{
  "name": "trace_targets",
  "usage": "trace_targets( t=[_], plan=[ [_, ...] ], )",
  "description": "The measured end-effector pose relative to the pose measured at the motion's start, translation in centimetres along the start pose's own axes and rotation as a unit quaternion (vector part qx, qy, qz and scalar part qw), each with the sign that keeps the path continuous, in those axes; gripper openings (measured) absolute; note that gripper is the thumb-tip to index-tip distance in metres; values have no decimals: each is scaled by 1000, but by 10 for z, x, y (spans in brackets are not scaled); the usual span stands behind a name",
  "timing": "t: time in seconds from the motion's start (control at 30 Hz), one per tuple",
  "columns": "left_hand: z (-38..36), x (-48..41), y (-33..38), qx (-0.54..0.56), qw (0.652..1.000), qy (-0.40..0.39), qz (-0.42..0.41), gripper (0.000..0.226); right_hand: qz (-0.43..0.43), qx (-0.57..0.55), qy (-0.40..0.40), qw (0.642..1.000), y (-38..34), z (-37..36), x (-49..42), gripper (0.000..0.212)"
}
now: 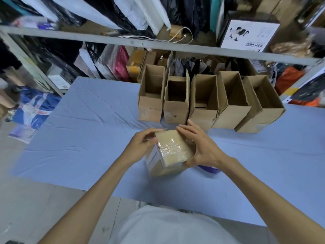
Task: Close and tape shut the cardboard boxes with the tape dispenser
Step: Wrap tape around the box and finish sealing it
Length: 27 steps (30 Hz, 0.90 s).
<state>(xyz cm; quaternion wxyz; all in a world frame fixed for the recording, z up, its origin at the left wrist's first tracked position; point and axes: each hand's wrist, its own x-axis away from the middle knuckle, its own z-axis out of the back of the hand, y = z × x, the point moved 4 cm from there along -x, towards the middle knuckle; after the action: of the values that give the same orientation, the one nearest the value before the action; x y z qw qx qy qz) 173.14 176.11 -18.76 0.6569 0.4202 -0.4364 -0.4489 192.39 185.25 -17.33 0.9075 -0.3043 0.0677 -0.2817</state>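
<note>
a small taped box (173,152) sits at the middle of the blue-covered surface (88,129), tilted so its closed top faces the camera. clear tape (171,147) runs wrinkled and shiny across that top and down the near face. a white label (152,156) shows on the side facing nine o'clock.

the left hand (140,147) grips the box from nine o'clock, fingers curled at the upper edge and thumb pressed on the edge of the tape. the right hand (198,147) is clamped on it from three o'clock, fingers bent over the far edge at twelve and the thumb hooked round the near corner.

a purple object (210,169) peeks out under the right wrist, at about four o'clock from the box; too much is hidden to tell what it is.

from twelve to two o'clock of the box, a row of open boxes (202,118) stands upright, five of them side by side with their flaps up. behind them runs a metal shelf (123,42) crowded with bags and cartons.
</note>
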Motion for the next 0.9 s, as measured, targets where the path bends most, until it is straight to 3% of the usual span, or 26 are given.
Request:
trace_targets(
  t=[0.1, 0.2, 0.27, 0.4, 0.53, 0.9],
  plan=[
    [9, -1, -9, 50, 996, 76, 13, 30, -46, 8, 81, 996, 5, 4, 2, 104],
    [12, -1, -16, 84, 986, 140, 25, 26, -90, -4, 199, 976, 8, 5, 9, 79],
    [9, -1, -16, 88, 980, 178, 31, 23, -116, -77, 238, 961, 7, -2, 13, 58],
    [-4, 0, -8, 64, 969, 236, 40, 25, -153, -262, 232, 924, 0, -15, 12, 21],
    [-6, 2, 5, -2, 961, 275, 26, 24, -153, -322, 263, 897, 0, -9, 11, 15],
    [-17, -2, -5, 46, 969, 237, 49, 22, -146, -294, 270, 905, 9, -8, 13, 17]
  ],
)
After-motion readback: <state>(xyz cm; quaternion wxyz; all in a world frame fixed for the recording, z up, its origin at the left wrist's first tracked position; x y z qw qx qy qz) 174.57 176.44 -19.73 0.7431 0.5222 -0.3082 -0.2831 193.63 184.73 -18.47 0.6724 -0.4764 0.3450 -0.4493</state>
